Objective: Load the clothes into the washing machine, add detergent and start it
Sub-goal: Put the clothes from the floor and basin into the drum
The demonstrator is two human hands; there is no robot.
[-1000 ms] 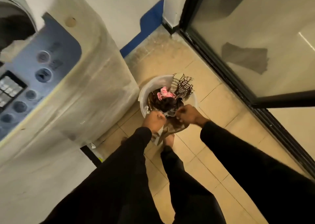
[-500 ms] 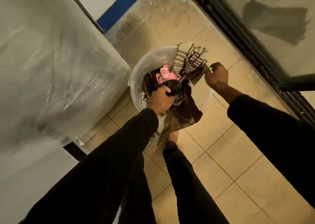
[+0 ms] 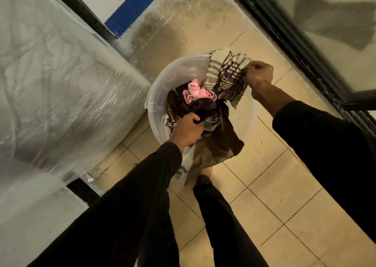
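Clothes [image 3: 203, 112] fill the translucent plastic basin [image 3: 162, 88] on the tiled floor [image 3: 274, 175] in front of you. Your left hand [image 3: 187, 129] has its fingers curled round a dark garment [image 3: 201, 104] at the near side of the heap; your right hand [image 3: 259, 74] pinches the edge of a striped cloth [image 3: 225, 73] draped over the far rim. A pink cloth [image 3: 196, 92] lies between them. The plastic-wrapped washing machine [image 3: 61, 83] stands just left of the basin.
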